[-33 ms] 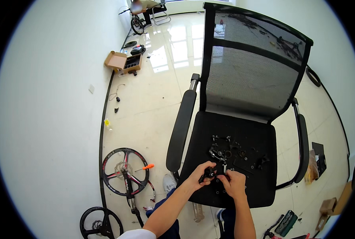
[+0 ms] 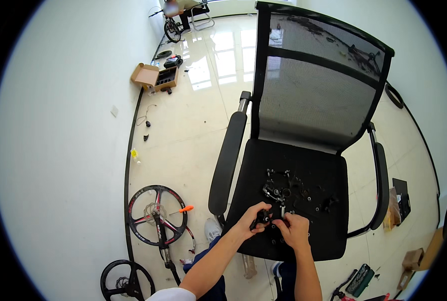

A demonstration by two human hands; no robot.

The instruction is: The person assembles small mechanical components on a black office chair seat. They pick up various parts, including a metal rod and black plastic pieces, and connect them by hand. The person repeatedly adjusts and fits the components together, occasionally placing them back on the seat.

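My left hand (image 2: pixel 252 220) is closed round a small black metal part (image 2: pixel 261 217) with a pale bolt-like end, over the front of a black office chair's seat (image 2: pixel 253 165). Close beside it, my right hand (image 2: pixel 294 232) has its thumb and fingers pinched together near that part; what they hold, if anything, is too small to make out. Just beyond the fingertips lies a silver and black mechanical part (image 2: pixel 271 192). Small nuts or washers (image 2: pixel 309 198) and a black knob-like piece (image 2: pixel 329 202) are scattered on the seat.
Armrests (image 2: pixel 228 160) flank the seat. On the floor at left lie a spoked wheel (image 2: pixel 133 214) with a fork, an orange-handled screwdriver (image 2: pixel 187 208) and another black wheel (image 2: pixel 104 286). An open cardboard box (image 2: pixel 146 75) is farther off. Beyond, a person sits by a bicycle (image 2: pixel 172 32).
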